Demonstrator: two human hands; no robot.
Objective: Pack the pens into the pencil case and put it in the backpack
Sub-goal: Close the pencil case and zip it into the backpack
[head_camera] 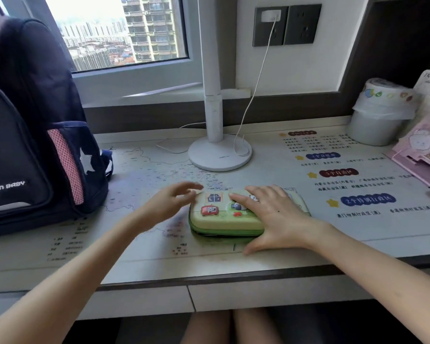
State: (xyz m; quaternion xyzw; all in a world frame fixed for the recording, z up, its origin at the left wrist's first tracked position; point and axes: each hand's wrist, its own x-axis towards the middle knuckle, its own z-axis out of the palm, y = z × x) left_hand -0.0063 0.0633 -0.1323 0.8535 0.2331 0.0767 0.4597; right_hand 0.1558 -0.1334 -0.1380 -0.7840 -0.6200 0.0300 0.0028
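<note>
Two hands are working over the desk (333, 234), right hand (271, 214) lying flat, fingers spread, on the green pencil case (216, 216), left hand (171, 202) hovering loose-fingered and empty at its left end, backpack (35, 145) standing far left.

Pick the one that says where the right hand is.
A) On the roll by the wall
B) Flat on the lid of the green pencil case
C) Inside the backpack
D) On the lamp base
B: the right hand lies with its fingers spread on the lid of the pencil case, well apart from the backpack and the lamp base.
</note>
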